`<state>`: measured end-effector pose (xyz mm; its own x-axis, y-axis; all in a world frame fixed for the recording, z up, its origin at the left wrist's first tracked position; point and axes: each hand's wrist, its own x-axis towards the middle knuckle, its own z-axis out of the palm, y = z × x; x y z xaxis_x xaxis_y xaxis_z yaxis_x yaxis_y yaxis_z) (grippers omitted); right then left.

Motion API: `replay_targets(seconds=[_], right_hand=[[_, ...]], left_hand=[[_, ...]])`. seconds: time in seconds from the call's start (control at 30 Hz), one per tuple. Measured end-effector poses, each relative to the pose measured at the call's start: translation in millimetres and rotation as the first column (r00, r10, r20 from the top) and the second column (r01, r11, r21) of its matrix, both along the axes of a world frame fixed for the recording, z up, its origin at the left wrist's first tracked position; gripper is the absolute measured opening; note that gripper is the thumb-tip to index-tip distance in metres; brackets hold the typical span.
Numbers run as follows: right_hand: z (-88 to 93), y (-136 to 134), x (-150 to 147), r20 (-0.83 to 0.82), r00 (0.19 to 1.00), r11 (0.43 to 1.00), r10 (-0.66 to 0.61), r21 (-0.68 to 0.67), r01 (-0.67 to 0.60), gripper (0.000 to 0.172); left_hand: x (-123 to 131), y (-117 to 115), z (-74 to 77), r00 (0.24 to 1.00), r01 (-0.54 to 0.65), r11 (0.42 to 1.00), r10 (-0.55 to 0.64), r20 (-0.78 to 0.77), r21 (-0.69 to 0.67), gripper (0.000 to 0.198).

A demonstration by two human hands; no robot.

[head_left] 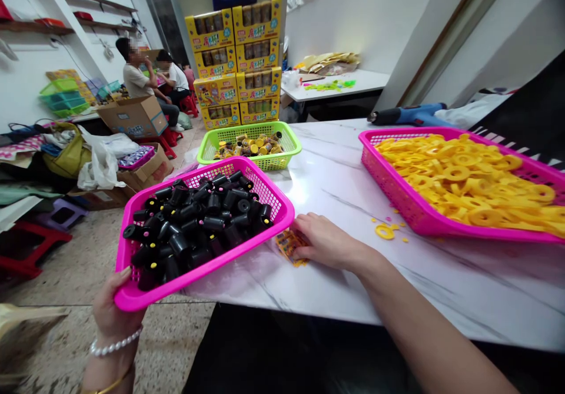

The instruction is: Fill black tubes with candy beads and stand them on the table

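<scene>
My left hand grips the near left corner of a pink plastic basket, thumb over the rim. The basket tilts and is filled with black cylindrical plastic pieces, some with small yellow or pink tips. Against its right end, my right hand rests low on the white marbled table, its fingers curled over a small yellow-orange patterned sheet. The fingertips nearest the basket are partly hidden.
A pink basket of yellow ring-ended pieces stands right, with a loose yellow ring beside it. Behind are a green basket, stacked yellow boxes and a blue power tool. Other people sit far left.
</scene>
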<state>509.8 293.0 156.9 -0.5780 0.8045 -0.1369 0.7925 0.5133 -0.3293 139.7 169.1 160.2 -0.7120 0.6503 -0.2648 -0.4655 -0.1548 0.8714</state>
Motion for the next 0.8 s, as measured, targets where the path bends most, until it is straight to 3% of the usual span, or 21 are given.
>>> replay_targets(seconds=[0.33,0.57,0.8], right_hand=[[5.8,-13,-5,0.027,1.000,0.996,-0.002,0.093,0.000,0.027],[3.0,-12,-6,-0.029,0.999,0.998,0.043,0.040,-0.042,0.012],[-3.0,-14,-5,-0.178,0.984,0.999,0.010,-0.040,-0.017,0.022]], left_hand=[[-1,1,-3.5,1.000,-0.011,1.000,0.011,-0.025,0.011,0.016],[0,1,-0.5,0.999,-0.052,0.998,0.051,-0.006,-0.020,0.011],[-2,1,-5.2,0.999,-0.002,1.000,0.004,-0.049,0.022,0.008]])
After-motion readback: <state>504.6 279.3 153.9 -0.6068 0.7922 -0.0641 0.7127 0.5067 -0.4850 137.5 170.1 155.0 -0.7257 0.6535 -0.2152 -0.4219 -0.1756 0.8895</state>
